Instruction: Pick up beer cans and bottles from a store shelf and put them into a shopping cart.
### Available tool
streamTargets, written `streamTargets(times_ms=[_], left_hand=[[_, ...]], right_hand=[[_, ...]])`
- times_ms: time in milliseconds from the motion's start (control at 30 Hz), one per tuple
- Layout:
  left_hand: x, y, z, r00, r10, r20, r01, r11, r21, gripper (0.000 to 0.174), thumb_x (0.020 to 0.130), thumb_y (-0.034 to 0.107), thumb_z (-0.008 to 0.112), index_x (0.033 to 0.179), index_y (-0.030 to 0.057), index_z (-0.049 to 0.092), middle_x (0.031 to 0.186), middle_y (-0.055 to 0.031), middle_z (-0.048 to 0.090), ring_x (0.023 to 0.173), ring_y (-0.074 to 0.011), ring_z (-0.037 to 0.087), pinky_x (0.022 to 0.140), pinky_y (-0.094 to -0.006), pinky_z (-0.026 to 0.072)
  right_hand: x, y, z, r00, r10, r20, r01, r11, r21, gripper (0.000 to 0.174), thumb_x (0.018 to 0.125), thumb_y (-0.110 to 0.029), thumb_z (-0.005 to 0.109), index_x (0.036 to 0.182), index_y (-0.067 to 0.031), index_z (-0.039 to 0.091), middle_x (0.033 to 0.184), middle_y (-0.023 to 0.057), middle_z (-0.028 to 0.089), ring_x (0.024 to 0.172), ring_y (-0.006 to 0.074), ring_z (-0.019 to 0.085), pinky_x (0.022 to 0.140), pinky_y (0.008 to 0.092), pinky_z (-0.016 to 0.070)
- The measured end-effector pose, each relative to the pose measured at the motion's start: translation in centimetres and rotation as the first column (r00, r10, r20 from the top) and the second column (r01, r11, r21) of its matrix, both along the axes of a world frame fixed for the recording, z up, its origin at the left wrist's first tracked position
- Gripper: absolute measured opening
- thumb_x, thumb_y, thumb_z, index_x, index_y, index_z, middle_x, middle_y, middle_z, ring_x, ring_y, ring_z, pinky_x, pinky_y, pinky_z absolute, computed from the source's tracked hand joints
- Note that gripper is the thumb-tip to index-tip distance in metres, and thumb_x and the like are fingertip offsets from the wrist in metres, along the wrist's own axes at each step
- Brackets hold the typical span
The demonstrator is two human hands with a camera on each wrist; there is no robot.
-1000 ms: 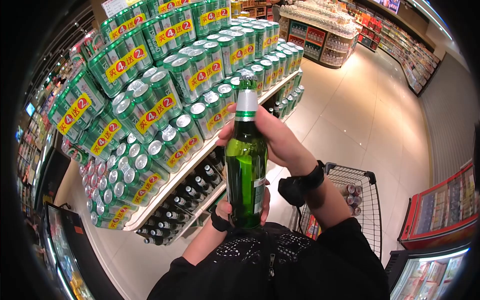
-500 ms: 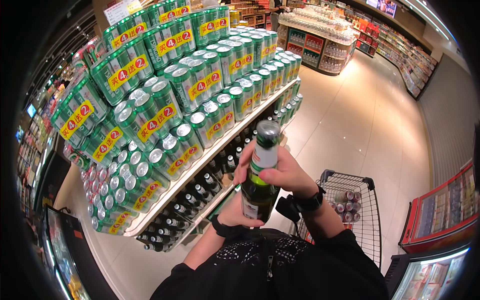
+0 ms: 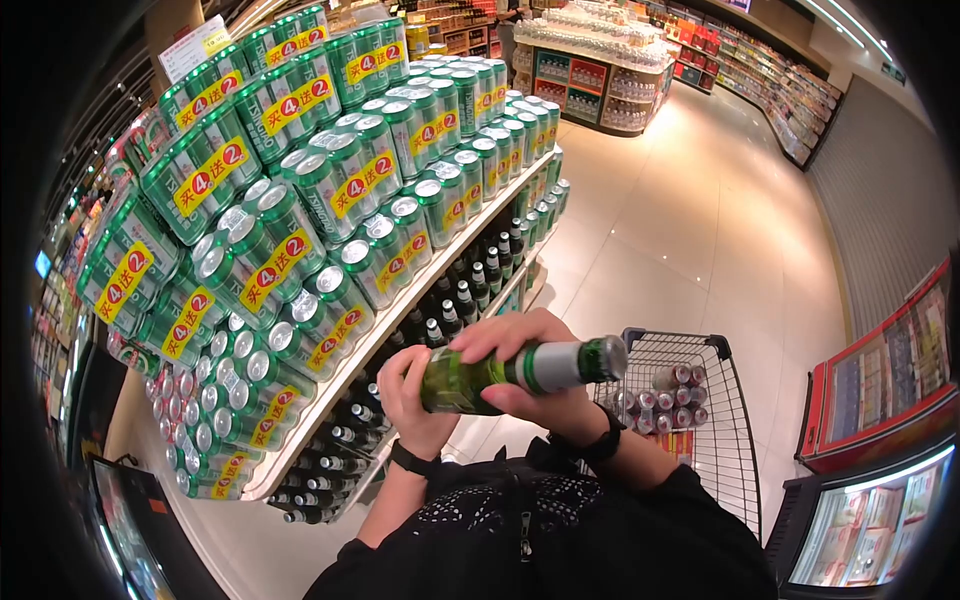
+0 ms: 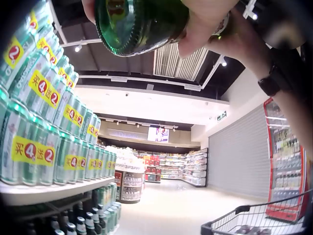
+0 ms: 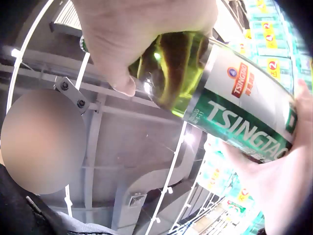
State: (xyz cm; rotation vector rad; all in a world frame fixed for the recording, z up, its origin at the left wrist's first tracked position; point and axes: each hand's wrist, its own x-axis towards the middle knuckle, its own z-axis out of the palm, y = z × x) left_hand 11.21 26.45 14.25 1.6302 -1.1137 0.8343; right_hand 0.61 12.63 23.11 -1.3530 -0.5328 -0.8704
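A green glass beer bottle (image 3: 470, 378) with a silver neck foil lies almost level in front of my chest, its cap toward the shopping cart. My left hand (image 3: 408, 388) grips the bottle's base end. My right hand (image 3: 522, 345) wraps over the shoulder and neck. In the left wrist view the bottle's round base (image 4: 137, 22) fills the top, with fingers (image 4: 203, 24) curled round it. The right wrist view shows the green and white bottle label (image 5: 234, 115) close up, my right hand (image 5: 139, 39) above it and my left hand (image 5: 276, 183) below.
Stacked packs of green cans (image 3: 300, 200) with yellow tags fill the display to my left, over a low shelf of dark bottles (image 3: 455, 295). A wire shopping cart (image 3: 735, 420) holding several cans stands at the right. A red cooler (image 3: 885, 385) lines the far right. A tiled aisle (image 3: 700, 220) runs ahead.
The bottle came down from upright at face height and tipped over to lie level, neck pointing right. Both hands kept their grip.
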Motion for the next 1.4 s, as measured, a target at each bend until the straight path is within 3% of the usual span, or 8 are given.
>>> streamTargets(times_ms=[167,367,533,667,900,1233,1333,1400], left_hand=[[-0.8,1.4,3.0,0.987,0.072,0.146,-0.097,0.98,0.174,0.076,0.059,0.019,0.087,0.127,0.0099,0.054,0.111,-0.0146,0.063,0.098,-0.0339,0.061,0.088,-0.0445,0.0457],[-0.6,2.3,5.2,0.942,-0.327,-0.08,0.335,0.934,0.122,0.078,0.063,0.032,0.091,0.128,0.006,0.057,0.121,-0.0139,0.061,0.104,-0.0327,0.061,0.09,-0.0438,0.0466],[-0.4,2.9,4.2,0.511,-0.551,-0.66,0.681,0.728,-0.081,0.091,0.065,0.035,0.091,0.138,0.0016,0.049,0.124,-0.0166,0.062,0.111,-0.0299,0.061,0.101,-0.0397,0.0445],[-0.3,2.4,4.4,0.466,-0.562,-0.683,0.781,0.624,0.019,0.088,0.066,0.031,0.09,0.139,0.0024,0.05,0.13,-0.0136,0.061,0.117,-0.0243,0.06,0.102,-0.0348,0.0437],[-1.3,2.1,4.8,0.472,-0.5,-0.726,0.761,0.646,0.05,0.082,0.065,0.023,0.087,0.138,0.0064,0.052,0.125,-0.0125,0.063,0.115,-0.0223,0.061,0.1,-0.0327,0.045],[-1.0,1.6,-1.0,0.526,-0.446,-0.724,0.754,0.638,0.155,0.088,0.057,0.022,0.091,0.134,0.0054,0.051,0.122,-0.0142,0.062,0.112,-0.0312,0.062,0.099,-0.0381,0.0479],[-0.2,2.4,-2.7,0.494,-0.407,-0.768,0.775,0.607,0.177,0.085,0.056,0.019,0.091,0.132,0.0055,0.053,0.121,-0.014,0.063,0.112,-0.0307,0.062,0.098,-0.0376,0.0485],[0.9,3.1,-5.1,0.363,-0.394,-0.844,0.812,0.578,0.079,0.087,0.054,0.017,0.092,0.131,0.0036,0.054,0.118,-0.0091,0.064,0.108,-0.0215,0.062,0.097,-0.0344,0.0481]], right_hand=[[0.5,-1.3,-1.6,0.99,0.05,0.134,-0.077,0.976,0.203,0.023,0.088,-0.007,0.068,0.096,-0.008,0.046,0.093,0.0126,0.066,0.096,0.0282,0.065,0.096,0.0477,0.048],[-0.1,-3.7,-0.8,0.988,0.125,0.094,-0.154,0.878,0.453,0.016,0.084,-0.015,0.057,0.091,-0.0099,0.043,0.082,0.0056,0.054,0.09,0.0225,0.057,0.1,0.0483,0.0457],[-0.6,-5.3,-0.2,0.965,0.215,0.151,-0.257,0.889,0.378,0.017,0.085,-0.016,0.059,0.091,-0.0106,0.045,0.079,0.0041,0.056,0.085,0.021,0.059,0.094,0.0476,0.0472],[-1.2,-5.5,0.8,0.972,0.214,0.094,-0.233,0.917,0.323,0.019,0.083,-0.017,0.063,0.09,-0.0108,0.047,0.074,0.0036,0.057,0.078,0.0218,0.062,0.089,0.0467,0.0486],[-1.5,-5.6,0.8,0.978,0.197,0.066,-0.208,0.94,0.27,0.019,0.084,-0.018,0.064,0.088,-0.0096,0.048,0.072,0.0062,0.059,0.076,0.0245,0.063,0.088,0.046,0.0501],[-3.3,-2.7,0.8,0.974,0.049,-0.22,-0.035,0.997,0.068,0.042,0.09,-0.04,0.07,0.073,-0.007,0.051,0.061,0.0125,0.062,0.061,0.028,0.066,0.073,0.0436,0.0561],[-2.6,-2.4,-1.3,0.918,0.209,-0.337,-0.157,0.972,0.175,0.033,0.085,-0.028,0.076,0.08,-0.0003,0.06,0.081,0.0157,0.068,0.081,0.0291,0.069,0.085,0.0411,0.0529],[-1.7,-2.5,-0.9,0.865,0.148,-0.48,-0.161,0.987,0.015,0.037,0.082,-0.033,0.079,0.086,-0.0006,0.062,0.088,0.0129,0.068,0.085,0.0273,0.067,0.087,0.0391,0.0513]])
